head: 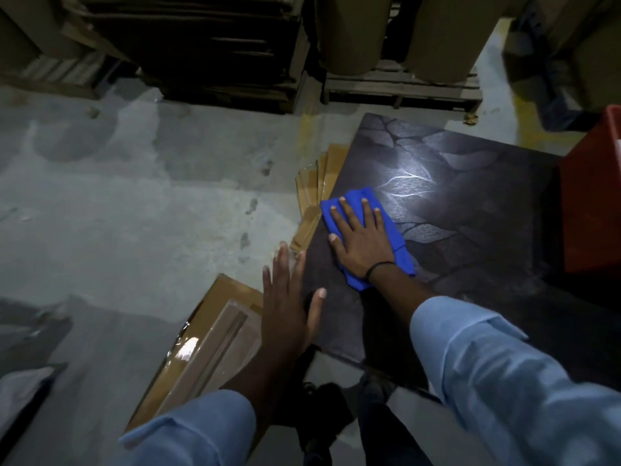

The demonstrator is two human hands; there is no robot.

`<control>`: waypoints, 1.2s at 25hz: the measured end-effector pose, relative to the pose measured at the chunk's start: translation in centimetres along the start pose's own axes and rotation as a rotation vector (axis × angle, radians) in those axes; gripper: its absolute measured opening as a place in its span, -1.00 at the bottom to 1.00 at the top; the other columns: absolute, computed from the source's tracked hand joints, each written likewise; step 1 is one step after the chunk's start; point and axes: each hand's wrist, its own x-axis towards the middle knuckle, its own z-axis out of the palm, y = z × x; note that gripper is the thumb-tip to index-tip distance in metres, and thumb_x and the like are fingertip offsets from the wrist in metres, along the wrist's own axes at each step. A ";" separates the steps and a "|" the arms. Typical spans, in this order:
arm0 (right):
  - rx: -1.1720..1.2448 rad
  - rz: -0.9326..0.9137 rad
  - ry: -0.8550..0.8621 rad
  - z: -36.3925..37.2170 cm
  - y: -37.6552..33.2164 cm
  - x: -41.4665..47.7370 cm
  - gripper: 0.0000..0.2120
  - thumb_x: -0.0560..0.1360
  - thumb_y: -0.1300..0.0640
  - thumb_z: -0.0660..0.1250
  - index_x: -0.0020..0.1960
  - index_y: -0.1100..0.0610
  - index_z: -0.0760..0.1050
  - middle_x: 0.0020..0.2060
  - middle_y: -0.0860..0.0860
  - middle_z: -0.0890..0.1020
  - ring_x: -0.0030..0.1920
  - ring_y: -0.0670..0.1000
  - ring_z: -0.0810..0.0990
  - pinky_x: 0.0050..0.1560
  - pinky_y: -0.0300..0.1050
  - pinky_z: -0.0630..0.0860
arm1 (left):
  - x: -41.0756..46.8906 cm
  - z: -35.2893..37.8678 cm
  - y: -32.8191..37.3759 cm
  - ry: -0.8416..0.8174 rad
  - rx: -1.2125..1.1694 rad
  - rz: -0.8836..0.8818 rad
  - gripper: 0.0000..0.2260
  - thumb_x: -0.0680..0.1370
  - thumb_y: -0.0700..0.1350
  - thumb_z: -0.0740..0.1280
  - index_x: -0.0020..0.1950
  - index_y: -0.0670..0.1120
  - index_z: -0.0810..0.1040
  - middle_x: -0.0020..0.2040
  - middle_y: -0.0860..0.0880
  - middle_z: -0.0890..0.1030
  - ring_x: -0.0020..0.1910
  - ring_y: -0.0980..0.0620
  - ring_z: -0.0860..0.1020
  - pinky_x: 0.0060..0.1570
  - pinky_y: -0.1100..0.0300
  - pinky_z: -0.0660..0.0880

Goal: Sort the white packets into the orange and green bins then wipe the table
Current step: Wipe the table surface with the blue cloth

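Your right hand [361,238] presses flat on blue cloth [396,243] | left hand [290,307] spread wide at table [487,203] edge | risk: cloth slides off that near edge.

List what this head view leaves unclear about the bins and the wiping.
Head view:
Orange bin: cut off by the right edge; contents unseen.
Green bin: out of frame.
Table under the blue cloth: hidden by cloth and right hand.
Left hand: contact with the table edge unclear, blurred.
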 end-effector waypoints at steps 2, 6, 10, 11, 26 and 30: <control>0.000 -0.050 -0.002 0.7 -2.5 -3.6 -0.38 0.64 -0.22 -0.02 0.64 -0.05 0.00 0.64 -0.01 0.02 0.62 0.26 -0.11 0.57 0.29 -0.11 | -3.5 -2.1 -1.7 0.017 -0.029 -0.058 -0.38 0.66 0.13 0.23 0.67 -0.03 0.14 0.70 -0.06 -0.04 0.68 -0.09 -0.01 0.59 -0.25 0.06; -0.028 -0.163 -0.054 1.6 -6.8 -10.3 -0.38 0.63 -0.23 -0.03 0.64 -0.06 0.00 0.64 -0.04 -0.03 0.61 0.28 -0.13 0.56 0.31 -0.07 | -8.8 -5.2 -4.0 -0.038 0.003 -0.102 -0.39 0.64 0.17 0.20 0.64 -0.06 0.22 0.70 -0.06 0.00 0.67 -0.07 0.04 0.57 -0.28 0.10; 0.025 -0.270 -0.066 -0.1 -8.4 -14.7 -0.35 0.61 -0.26 0.09 0.63 -0.08 0.03 0.64 -0.05 -0.04 0.63 0.21 -0.08 0.55 0.34 -0.06 | -10.1 -7.0 -3.9 -0.031 -0.023 -0.087 -0.43 0.63 0.14 0.21 0.61 -0.05 0.28 0.69 -0.04 0.03 0.67 -0.11 0.05 0.60 -0.20 0.06; 0.043 -0.167 -0.024 -0.5 -8.6 -15.8 -0.30 0.58 -0.28 0.14 0.63 -0.04 0.08 0.64 0.00 0.03 0.61 0.20 0.03 0.53 0.34 0.05 | -9.7 -7.2 -3.5 -0.037 -0.011 -0.060 -0.44 0.63 0.13 0.22 0.60 -0.04 0.29 0.69 -0.05 0.04 0.67 -0.13 0.05 0.60 -0.19 0.06; -0.124 -0.343 -0.112 -2.2 -15.4 -16.3 -0.52 0.38 0.04 0.39 0.29 0.10 0.52 0.06 0.09 0.62 0.05 0.19 0.58 0.07 0.07 0.43 | -7.9 -12.3 -4.9 -0.447 0.358 0.195 -0.37 0.51 0.03 0.30 0.58 -0.05 0.31 0.55 -0.08 0.39 0.64 -0.25 0.09 0.63 -0.16 -0.07; -0.108 -0.568 -0.042 -1.4 -19.6 -14.3 -0.61 0.40 0.10 0.40 0.22 0.07 0.55 0.12 0.08 0.60 0.11 0.19 0.55 0.13 0.10 0.44 | -12.3 -14.7 -8.3 -0.212 0.346 0.104 -0.56 0.48 0.05 0.41 0.30 -0.13 0.59 0.15 -0.12 0.65 0.14 -0.23 0.58 0.15 -0.09 0.52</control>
